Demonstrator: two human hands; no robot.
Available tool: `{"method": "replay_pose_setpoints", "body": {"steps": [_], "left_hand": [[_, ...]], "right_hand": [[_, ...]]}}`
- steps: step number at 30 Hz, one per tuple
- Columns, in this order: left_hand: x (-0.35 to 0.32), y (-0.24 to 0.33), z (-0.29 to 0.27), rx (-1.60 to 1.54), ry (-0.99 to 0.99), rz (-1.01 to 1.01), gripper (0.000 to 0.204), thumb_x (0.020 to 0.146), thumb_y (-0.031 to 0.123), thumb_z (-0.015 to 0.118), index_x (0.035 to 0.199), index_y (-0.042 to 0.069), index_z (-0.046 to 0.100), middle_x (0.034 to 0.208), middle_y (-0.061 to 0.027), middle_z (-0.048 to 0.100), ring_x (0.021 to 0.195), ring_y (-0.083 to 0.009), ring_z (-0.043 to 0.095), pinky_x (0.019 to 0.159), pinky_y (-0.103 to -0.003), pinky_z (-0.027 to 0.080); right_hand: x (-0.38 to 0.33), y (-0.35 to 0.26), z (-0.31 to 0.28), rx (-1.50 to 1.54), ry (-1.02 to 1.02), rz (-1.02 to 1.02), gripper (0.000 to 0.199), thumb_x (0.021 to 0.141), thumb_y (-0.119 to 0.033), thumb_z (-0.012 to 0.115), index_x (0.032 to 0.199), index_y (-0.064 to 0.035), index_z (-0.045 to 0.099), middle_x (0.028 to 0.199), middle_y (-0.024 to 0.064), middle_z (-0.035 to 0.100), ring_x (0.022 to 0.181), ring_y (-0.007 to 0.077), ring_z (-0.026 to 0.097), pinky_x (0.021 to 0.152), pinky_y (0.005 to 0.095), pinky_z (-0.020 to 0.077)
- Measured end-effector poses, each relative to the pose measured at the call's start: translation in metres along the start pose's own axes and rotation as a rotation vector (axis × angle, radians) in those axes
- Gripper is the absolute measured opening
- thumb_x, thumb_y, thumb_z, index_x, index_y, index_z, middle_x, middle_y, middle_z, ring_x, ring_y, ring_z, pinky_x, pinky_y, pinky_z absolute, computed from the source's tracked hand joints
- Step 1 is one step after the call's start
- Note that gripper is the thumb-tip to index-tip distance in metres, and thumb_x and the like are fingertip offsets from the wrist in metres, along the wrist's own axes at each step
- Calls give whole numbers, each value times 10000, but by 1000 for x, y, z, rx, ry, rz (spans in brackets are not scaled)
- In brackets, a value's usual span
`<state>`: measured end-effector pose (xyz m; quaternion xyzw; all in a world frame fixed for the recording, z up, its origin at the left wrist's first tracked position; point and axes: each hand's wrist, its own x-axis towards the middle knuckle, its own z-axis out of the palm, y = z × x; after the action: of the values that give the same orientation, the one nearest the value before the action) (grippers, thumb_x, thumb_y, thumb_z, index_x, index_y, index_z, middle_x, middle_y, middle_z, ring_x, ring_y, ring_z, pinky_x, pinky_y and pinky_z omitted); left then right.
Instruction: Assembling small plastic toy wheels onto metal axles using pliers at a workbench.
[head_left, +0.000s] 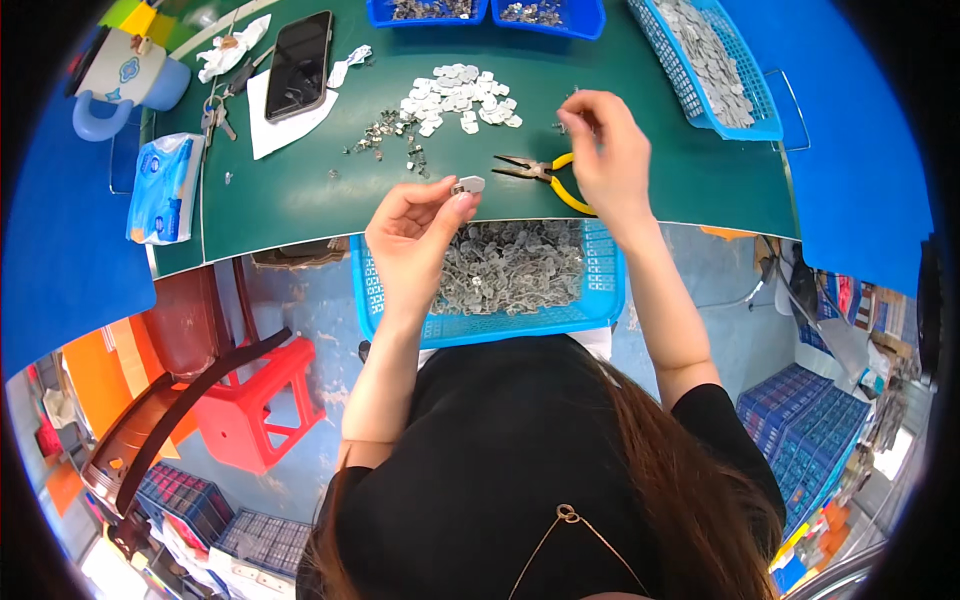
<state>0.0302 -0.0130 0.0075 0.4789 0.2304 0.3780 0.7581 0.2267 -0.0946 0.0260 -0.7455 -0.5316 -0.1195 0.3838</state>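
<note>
Between the thumb and forefinger of my left hand (415, 220) is a small white plastic piece (469, 185), held over the table's front edge. My right hand (610, 150) is raised above the table with thumb and forefinger pinched together; what is between them, if anything, is too small to make out. Below that hand lie pliers (535, 170) with yellow handles, partly hidden by it. A pile of white plastic pieces (460, 95) spreads over the green table (290, 185). Small metal clips (385, 130) are scattered beside the pile. Under the edge, a blue basket (490, 328) holds many clear-grey parts.
Two blue bins (548, 28) with metal parts stand at the back. A blue basket (755, 120) of grey pieces is at the far right. To the left are a phone (300, 65), keys (217, 118), a tissue pack (163, 190) and a mug (135, 75). A red stool (255, 410) stands below.
</note>
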Motion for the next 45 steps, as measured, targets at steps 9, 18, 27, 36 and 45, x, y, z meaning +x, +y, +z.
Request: {"method": "replay_pose_setpoints", "body": {"steps": [9,18,27,36,45], "left_hand": [[-3,-1,16,-70,56,19,185,845,-39,656,1019,-40,592,967,-151,675,910,-180,665,809,-264,542],[-8,-1,19,-135,97,89,165,834,-46,667,987,-35,606,936,-117,672,854,-143,657,797,-246,535],[-8,-4,17,-136,75,103,138,840,-22,673,962,-22,610,970,-115,666,895,-136,640,824,-265,537],[-9,3,21,-162,65,58,137,866,4,651,995,-22,614,968,-107,666,886,-142,643,815,-267,538],[-6,3,19,-182,31,-26,147,878,9,633,1018,-32,620,957,-127,672,852,-155,658,779,-281,554]], "right_hand": [[-20,-77,-8,939,2,483,131,869,9,617,983,40,676,967,105,666,838,148,634,751,253,507],[-26,-77,9,507,124,15,194,761,85,679,937,9,702,936,127,703,856,208,668,736,282,536],[-20,-75,6,238,152,-199,207,706,50,715,899,-23,709,930,99,699,841,241,655,722,298,534],[-32,-75,11,611,121,92,206,708,87,707,898,7,702,928,112,676,841,229,637,701,297,510],[-35,-63,6,591,75,-45,267,698,46,736,961,11,700,967,114,676,886,231,621,761,304,493]]}}
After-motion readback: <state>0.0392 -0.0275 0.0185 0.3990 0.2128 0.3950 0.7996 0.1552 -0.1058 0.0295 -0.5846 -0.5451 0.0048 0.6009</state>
